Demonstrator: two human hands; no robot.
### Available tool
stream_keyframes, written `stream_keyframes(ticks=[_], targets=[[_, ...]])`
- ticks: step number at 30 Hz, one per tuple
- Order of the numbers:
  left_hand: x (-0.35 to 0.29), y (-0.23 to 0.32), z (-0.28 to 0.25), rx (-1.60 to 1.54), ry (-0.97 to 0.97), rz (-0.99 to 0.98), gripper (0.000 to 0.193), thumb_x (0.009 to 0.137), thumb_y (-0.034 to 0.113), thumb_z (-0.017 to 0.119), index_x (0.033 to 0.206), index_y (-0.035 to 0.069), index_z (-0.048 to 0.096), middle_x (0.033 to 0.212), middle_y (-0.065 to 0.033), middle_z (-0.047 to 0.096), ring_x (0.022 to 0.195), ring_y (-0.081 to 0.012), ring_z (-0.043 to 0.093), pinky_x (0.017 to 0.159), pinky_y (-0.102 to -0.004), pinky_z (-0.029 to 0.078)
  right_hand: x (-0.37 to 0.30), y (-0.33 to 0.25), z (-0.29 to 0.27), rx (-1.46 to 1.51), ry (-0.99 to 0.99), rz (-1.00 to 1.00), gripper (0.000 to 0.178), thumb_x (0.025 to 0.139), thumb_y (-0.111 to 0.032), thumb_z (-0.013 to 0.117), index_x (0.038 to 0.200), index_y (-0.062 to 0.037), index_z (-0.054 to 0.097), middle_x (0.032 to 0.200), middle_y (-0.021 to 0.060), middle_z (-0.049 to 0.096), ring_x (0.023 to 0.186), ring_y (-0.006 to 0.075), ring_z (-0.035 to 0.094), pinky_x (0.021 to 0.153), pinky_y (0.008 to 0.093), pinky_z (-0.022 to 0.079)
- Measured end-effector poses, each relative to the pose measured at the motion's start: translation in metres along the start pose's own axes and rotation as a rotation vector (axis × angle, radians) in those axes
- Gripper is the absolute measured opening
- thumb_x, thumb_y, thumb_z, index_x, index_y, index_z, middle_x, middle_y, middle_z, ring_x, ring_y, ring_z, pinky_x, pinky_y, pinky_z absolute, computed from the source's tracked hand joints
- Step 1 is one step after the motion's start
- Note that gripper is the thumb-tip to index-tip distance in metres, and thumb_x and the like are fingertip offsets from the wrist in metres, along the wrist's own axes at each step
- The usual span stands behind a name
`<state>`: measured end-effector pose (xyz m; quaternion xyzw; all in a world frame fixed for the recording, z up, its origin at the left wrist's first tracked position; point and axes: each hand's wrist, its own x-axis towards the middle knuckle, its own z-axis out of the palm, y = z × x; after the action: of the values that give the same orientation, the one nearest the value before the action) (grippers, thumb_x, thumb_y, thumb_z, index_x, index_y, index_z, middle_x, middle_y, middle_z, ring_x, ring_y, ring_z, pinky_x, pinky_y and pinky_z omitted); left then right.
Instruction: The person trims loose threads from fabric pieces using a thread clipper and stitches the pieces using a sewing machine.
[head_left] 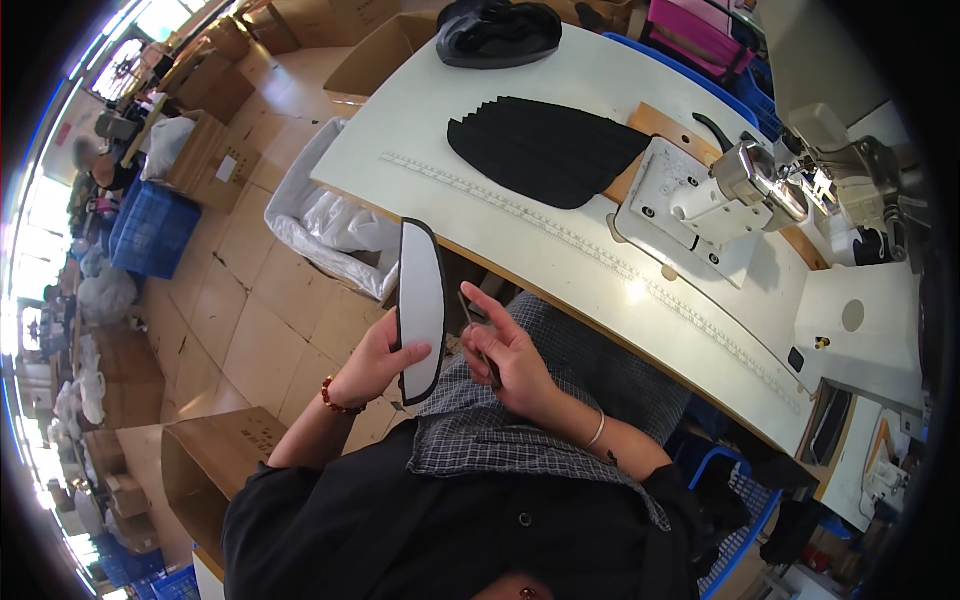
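Note:
My left hand [378, 362] grips a long, curved white fabric panel [422, 300] with black edging, its thumb across the lower part. The panel stands nearly upright in front of the table's near edge. Just to its right, my right hand [510, 360] is closed around a slim dark metal tool [466, 308], perhaps thread snips. Its tip points up toward the panel without visibly touching it, and the index finger is stretched out. Most of the tool's handle is hidden in the fingers. A stack of black fabric pieces [545, 150] lies farther off on the white table [420, 215].
A sewing machine [735, 195] stands at the table's right. A ruler strip [560, 235] runs along the tabletop. Black moulded forms [498, 35] sit at the far end. Left of the table is a plastic-lined bin [290, 215]; a cardboard box [215, 455] stands at lower left.

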<state>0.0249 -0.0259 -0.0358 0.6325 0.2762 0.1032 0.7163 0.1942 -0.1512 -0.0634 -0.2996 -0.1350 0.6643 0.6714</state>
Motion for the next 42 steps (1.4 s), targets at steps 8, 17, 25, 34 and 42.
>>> stream_keyframes(ticks=[8,17,25,34,42], targets=[[0.002,-0.004,0.009,-0.083,0.043,0.05,0.038,0.091,0.01,0.058,0.125,0.0,0.044,0.107,-0.0017,0.057,0.098,-0.0074,0.052,0.085,-0.0254,0.044,0.004,0.004,-0.005,0.003,0.03,-0.004,0.052,0.097,-0.01,0.046,0.146,-0.0167,0.03,0.079,-0.0015,0.044,0.058,0.0063,0.037,0.05,0.02,0.031],[0.006,-0.006,0.013,-0.196,0.12,0.052,0.035,0.092,0.01,0.058,0.122,0.0,0.045,0.106,-0.0018,0.057,0.096,-0.0076,0.052,0.084,-0.0255,0.044,0.001,0.003,-0.001,-0.011,0.041,0.002,0.051,0.097,-0.009,0.047,0.145,-0.0146,0.032,0.076,-0.0016,0.044,0.058,0.0061,0.037,0.05,0.0198,0.031],[0.004,-0.007,0.012,-0.191,0.155,0.064,0.035,0.092,0.011,0.058,0.123,0.0,0.045,0.105,-0.0019,0.057,0.096,-0.0073,0.052,0.084,-0.0247,0.043,0.002,0.007,-0.008,-0.011,0.022,0.039,0.05,0.097,-0.009,0.047,0.145,-0.0174,0.033,0.077,-0.002,0.045,0.056,0.0056,0.036,0.049,0.02,0.032],[0.0,0.001,0.003,0.384,0.308,0.028,0.03,0.084,0.002,0.058,0.114,0.005,0.059,0.097,-0.0046,0.059,0.084,-0.0117,0.057,0.078,-0.0258,0.046,0.0,0.004,-0.01,-0.029,0.132,0.19,0.027,0.096,-0.021,0.052,0.12,-0.0072,0.053,0.072,-0.0012,0.045,0.047,0.0032,0.031,0.041,0.0185,0.024],[0.018,0.029,-0.006,1.46,0.588,0.851,0.047,0.066,0.005,0.065,0.109,0.021,0.07,0.098,-0.0039,0.053,0.095,-0.0244,0.049,0.094,-0.0475,0.039,-0.001,0.001,-0.002,-0.032,0.134,0.16,0.024,0.096,-0.028,0.053,0.101,-0.0045,0.057,0.06,-0.0036,0.043,0.04,0.0032,0.026,0.037,0.0204,0.021]])
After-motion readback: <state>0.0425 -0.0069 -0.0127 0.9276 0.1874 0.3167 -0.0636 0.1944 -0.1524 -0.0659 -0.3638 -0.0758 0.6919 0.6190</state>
